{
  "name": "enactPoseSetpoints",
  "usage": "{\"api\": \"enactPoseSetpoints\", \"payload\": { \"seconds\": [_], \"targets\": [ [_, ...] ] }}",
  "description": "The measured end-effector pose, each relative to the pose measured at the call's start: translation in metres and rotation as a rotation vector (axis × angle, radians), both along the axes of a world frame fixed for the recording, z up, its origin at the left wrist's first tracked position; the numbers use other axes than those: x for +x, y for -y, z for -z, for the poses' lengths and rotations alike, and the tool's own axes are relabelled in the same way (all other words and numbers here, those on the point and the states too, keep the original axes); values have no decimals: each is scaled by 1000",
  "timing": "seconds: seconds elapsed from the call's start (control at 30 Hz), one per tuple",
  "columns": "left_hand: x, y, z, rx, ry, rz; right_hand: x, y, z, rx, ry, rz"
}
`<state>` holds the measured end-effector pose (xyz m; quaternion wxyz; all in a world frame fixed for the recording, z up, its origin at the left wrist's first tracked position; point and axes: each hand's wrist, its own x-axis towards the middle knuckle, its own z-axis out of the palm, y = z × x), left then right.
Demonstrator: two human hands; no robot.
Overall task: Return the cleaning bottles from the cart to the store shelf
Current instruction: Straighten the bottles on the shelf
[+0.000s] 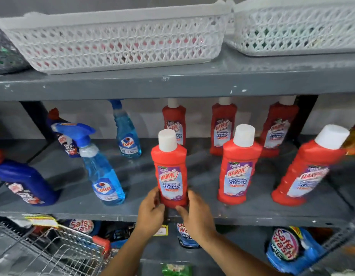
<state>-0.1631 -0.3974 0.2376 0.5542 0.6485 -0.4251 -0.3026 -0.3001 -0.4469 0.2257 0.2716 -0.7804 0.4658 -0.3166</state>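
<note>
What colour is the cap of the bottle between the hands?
White cap, head view.

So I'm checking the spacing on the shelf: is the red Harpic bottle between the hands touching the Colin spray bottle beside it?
Apart. The head view shows bare grey shelf between the red Harpic bottle and the Colin spray bottle.

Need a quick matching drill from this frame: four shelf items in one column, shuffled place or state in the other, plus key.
Items
1. red bottle with white cap
2. front spray bottle
3. white basket
4. wire cart

Places or states
A. on the top shelf
B. bottom left, below the middle shelf's edge
C. between both hands, at the shelf's front
D. left of the held bottle, blue liquid inside

Pairs: 1-C, 2-D, 3-A, 4-B

The left hand and right hand flank the base.
</note>
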Motion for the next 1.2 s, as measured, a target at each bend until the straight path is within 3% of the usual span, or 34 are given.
{"api": "enactPoseSetpoints", "payload": {
  "seconds": [0.13,0.23,0.27,0.37,0.43,0.5,0.6,0.93,1.03,1.1,1.2],
  "targets": [
    [2,-7,-1,-6,32,-28,0,-5,0,-35,-25,-31],
    [-15,-32,-2,-209,325,-280,-25,-24,5,-163,124,50],
    [-27,-40,-3,-292,377,-255,-39,-28,7,-236,208,141],
    [-72,-33,-1,-292,244,136,-89,-13,7,-324,360,424],
    [-98,-10,2,-120,145,319,-116,9,0,-168,315,459],
    [-120,17,-5,7,52,386,-126,27,-11,71,287,307],
    [-135,41,-9,-5,19,392,-133,36,-8,140,177,139],
    [-141,38,8,5,-58,216,-141,36,-4,27,109,118],
    [-152,25,7,-111,141,-21,-150,24,-5,-32,196,108],
    [-173,11,4,-264,331,-151,-172,13,0,-172,340,218],
    [-226,19,-6,-324,365,184,-232,29,3,-322,457,485]
  ]
}}
